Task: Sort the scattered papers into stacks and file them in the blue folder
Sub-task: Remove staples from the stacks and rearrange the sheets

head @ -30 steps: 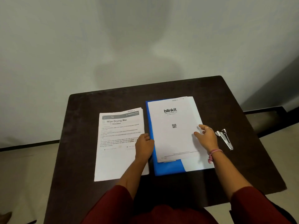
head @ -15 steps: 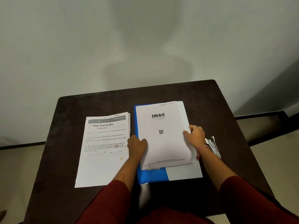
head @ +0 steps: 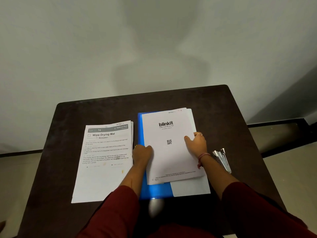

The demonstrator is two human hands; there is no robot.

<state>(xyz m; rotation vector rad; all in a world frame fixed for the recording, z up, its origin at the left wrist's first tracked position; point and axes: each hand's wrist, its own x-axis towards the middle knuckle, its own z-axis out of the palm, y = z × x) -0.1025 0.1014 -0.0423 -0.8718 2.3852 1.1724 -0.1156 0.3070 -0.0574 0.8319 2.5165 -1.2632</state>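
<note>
A blue folder lies in the middle of the dark table. On it sits a white stack topped by a "blinkit" sheet, slightly askew over a larger white sheet. My left hand grips the stack's left edge with curled fingers. My right hand grips its right edge, thumb on top. A second stack headed "Wipe Drying Mat" lies to the left of the folder, untouched.
A metal stapler lies on the table just right of my right wrist. A pale wall rises behind the table's far edge. Floor shows on both sides of the table.
My left hand moved from the folder's left edge onto the blinkit stack's edge. My right hand went from resting flat to gripping the right edge. The camera has shifted closer.
</note>
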